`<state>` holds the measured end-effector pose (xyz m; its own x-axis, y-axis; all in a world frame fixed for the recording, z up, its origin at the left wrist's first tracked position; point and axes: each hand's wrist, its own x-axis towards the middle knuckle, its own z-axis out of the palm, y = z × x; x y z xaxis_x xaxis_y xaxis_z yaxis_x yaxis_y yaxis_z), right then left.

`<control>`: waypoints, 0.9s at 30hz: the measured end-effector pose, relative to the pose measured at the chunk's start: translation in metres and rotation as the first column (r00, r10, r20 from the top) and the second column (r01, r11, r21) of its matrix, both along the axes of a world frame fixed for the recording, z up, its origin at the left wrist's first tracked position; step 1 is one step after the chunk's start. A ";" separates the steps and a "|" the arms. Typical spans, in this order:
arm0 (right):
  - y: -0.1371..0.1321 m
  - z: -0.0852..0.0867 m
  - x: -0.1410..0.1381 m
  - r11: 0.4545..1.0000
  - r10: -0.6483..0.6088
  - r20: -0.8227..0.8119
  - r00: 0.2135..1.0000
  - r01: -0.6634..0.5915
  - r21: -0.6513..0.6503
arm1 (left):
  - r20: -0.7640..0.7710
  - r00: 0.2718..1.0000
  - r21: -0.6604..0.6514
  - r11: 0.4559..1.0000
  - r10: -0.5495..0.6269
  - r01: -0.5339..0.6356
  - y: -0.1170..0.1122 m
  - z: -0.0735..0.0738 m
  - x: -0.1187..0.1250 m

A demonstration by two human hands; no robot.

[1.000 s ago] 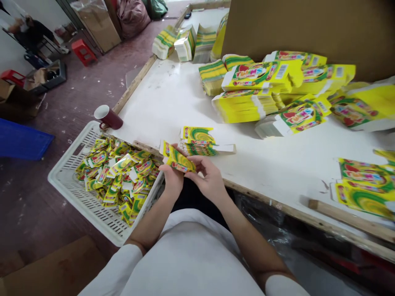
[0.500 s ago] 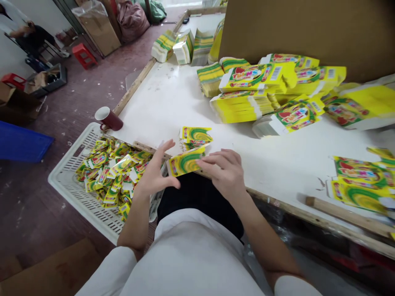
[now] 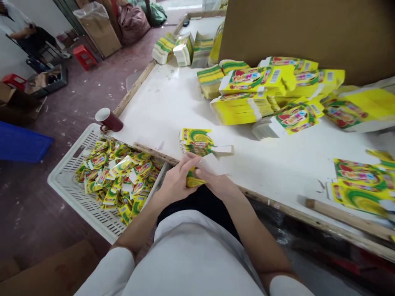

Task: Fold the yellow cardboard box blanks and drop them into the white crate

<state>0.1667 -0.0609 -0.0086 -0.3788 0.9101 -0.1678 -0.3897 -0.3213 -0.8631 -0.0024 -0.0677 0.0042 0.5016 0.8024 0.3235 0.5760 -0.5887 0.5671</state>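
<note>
Between both hands at the table's front edge is a small yellow and green printed carton [image 3: 191,181] with a white flap standing up. My left hand [image 3: 177,181] is closed around its left side. My right hand [image 3: 217,183] grips its right side, fingers by the white flap. Just beyond the hands lies a small stack of flat cartons [image 3: 197,137] on the white tabletop [image 3: 148,111]. To the left, a white plastic basket [image 3: 77,205] holds many small yellow cartons [image 3: 114,176].
A maroon mug [image 3: 112,122] stands at the table's left corner. Bundled flat cartons [image 3: 243,107] are piled in front of a cardboard sheet [image 3: 302,37]. More cartons [image 3: 358,185] and a wooden strip [image 3: 348,218] lie at right. A person [image 3: 27,35] sits at far left.
My left hand has moved right from open air and closed on the carton. The carton has turned, and its white flap now shows. My right hand has shifted slightly down.
</note>
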 end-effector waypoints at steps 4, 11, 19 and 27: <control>0.001 -0.010 -0.001 0.988 -0.116 0.098 0.988 0.105 0.112 | -0.051 0.999 -0.015 1.000 0.018 -0.018 0.004 -0.002 -0.005; -0.018 -0.011 -0.004 0.719 -0.324 0.533 0.782 -0.163 0.676 | 0.078 0.997 -0.164 0.986 -0.005 0.017 0.010 -0.014 -0.006; -0.001 -0.020 0.003 0.654 -0.617 0.395 0.681 0.164 0.738 | 0.439 0.687 -0.565 0.772 0.579 -0.290 0.005 -0.011 -0.003; -0.012 -0.023 0.002 0.592 -0.534 0.562 0.631 -0.195 0.782 | 0.663 0.341 -0.616 0.744 0.667 -0.259 0.007 -0.003 0.004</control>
<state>0.1684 -0.0727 -0.0317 -0.2910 0.8426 0.4532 0.4644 0.5385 -0.7031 0.0019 -0.0602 0.0009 -0.3292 0.9440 -0.0239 -0.1640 -0.0323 0.9859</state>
